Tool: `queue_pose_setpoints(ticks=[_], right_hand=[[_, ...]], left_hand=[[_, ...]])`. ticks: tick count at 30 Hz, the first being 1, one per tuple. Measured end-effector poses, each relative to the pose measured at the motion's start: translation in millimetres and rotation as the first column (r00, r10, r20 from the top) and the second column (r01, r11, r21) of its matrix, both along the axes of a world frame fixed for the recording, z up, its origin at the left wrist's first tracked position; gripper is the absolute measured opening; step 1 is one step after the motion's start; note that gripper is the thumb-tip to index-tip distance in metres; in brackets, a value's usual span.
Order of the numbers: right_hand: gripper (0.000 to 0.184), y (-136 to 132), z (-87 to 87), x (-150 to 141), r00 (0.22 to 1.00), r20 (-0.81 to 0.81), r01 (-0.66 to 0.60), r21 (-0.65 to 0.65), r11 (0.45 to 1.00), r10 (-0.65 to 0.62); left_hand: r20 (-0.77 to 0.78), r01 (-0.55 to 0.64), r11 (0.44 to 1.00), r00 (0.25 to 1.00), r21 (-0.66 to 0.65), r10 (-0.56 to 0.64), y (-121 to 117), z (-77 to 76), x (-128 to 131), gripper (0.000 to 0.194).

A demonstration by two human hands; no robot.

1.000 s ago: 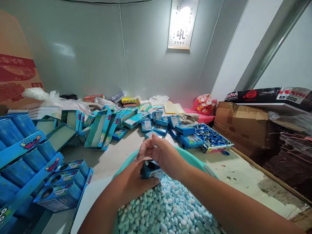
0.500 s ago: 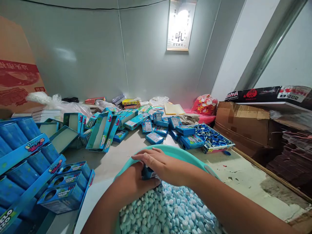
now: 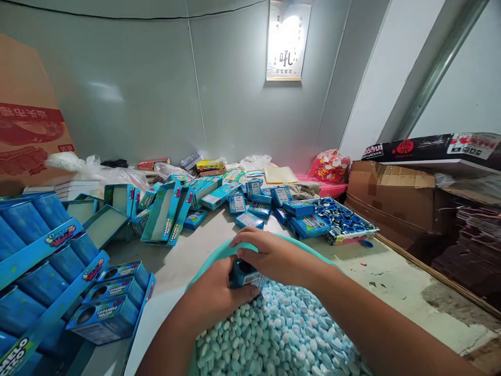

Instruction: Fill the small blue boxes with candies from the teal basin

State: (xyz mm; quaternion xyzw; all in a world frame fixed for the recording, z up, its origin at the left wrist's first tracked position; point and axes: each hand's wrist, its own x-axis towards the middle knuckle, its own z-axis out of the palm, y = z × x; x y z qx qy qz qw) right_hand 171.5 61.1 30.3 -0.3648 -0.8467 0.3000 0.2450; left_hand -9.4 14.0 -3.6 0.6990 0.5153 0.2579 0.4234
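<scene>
My left hand [image 3: 213, 290] is closed around a small blue candy box [image 3: 245, 274], with its thumb along the near side. The box has a dark round opening that faces up. My right hand [image 3: 264, 256] bends over the box from the right, with its fingers at the far upper edge; some fingertips are hidden behind the box. Both hands are above a turquoise tub [image 3: 207, 262] filled with pale blue and white oval candies [image 3: 282, 329].
Left stand display trays [image 3: 50, 308] packed with blue boxes. Behind the tub lie empty blue trays [image 3: 160, 214] and scattered small boxes [image 3: 250, 219]. A shallow carton [image 3: 350, 237] of blue round pieces is at right, near brown cardboard boxes [image 3: 387, 193].
My right hand has drawn back slightly from the top of the candy box, so its dark opening now shows. My left hand keeps its hold. The view has shifted slightly.
</scene>
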Motion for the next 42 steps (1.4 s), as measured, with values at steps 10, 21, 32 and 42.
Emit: queue_pose_setpoints(ticks=[10,21,32,42], right_hand=[[0.008,-12.2,8.5,-2.7,0.992,-0.030,-0.122,-0.088,0.989,0.120],[0.034,-22.9,2.0,-3.5,0.892,0.372,-0.184,-0.221,0.958,0.257],[0.053,-20.4,-8.8,-9.8,0.700,0.619,-0.250,-0.255,0.934,0.357],[0.012,-17.4,4.3,0.0,0.838,0.381,-0.313,-0.249,0.917,0.390]], left_hand=[[0.170,-0.208,0.977,0.965,0.037,0.199,11.6,-9.1,-4.4,0.051],[0.168,-0.382,0.924,0.909,-0.030,0.381,8.7,-4.2,-2.3,0.069],[0.142,-0.322,0.946,0.939,0.038,0.314,10.7,-10.4,-4.3,0.054],[0.103,-0.266,0.963,0.960,0.035,0.261,8.0,-4.3,-3.7,0.057]])
